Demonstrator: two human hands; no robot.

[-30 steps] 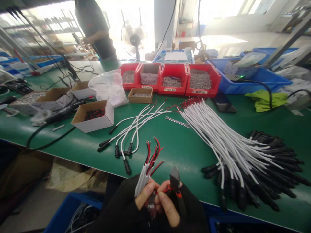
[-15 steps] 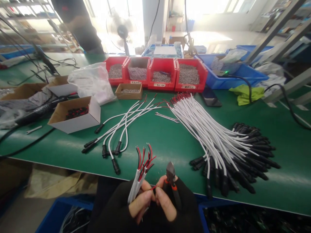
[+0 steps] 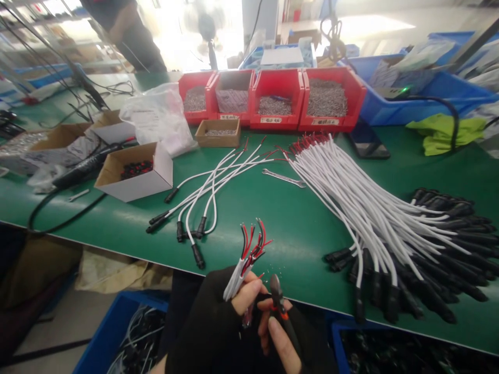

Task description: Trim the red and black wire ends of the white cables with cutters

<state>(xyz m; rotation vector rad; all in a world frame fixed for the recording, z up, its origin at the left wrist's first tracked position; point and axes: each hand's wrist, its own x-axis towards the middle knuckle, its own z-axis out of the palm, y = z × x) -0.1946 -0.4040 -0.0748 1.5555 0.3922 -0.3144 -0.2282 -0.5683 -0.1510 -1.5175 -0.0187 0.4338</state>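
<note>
Green counter [image 3: 241, 205] ahead; left hand [image 3: 248, 295] holds white cables [image 3: 234, 283], long axis slanting away and rightward, wire ends [image 3: 257, 251] beyond and left of pliers [image 3: 279, 301] gripped in right hand [image 3: 281, 332].

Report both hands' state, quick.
Left hand: closed, holding bundled white cables with red and black wire ends.
Right hand: closed on metal cutters with black-and-orange handles.

Strong light is brightening the far floor [image 3: 370, 23], a pale pillar [image 3: 268, 19] is standing behind, and shelves [image 3: 39, 28] are occupying the left side.
</note>
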